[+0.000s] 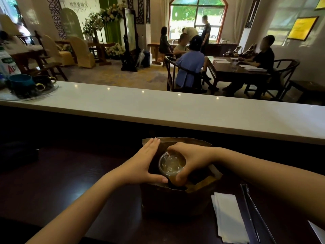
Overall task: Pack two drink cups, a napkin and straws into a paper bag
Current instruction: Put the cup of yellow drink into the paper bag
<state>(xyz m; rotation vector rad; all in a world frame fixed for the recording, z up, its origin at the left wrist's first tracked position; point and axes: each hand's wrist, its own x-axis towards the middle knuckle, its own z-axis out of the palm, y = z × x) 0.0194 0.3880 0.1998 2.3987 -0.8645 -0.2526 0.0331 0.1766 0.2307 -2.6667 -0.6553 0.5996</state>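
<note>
A brown paper bag (175, 199) stands open on the dark counter in front of me. My right hand (191, 161) grips a clear lidded drink cup (171, 163) of amber liquid by its rim, inside the bag's mouth. My left hand (146, 162) presses flat against the bag's left edge, thumb along the near rim, holding the mouth apart. A white napkin (228, 217) lies folded on the counter right of the bag. Beside it lie long dark wrapped straws (253, 213). A second cup is not in sight; the bag's interior is dark.
A raised white countertop (158, 106) runs across just behind the bag. On its far left a tray holds dark cups (26, 85). Beyond it, several people sit at wooden tables. A white paper corner (318, 233) shows at the bottom right.
</note>
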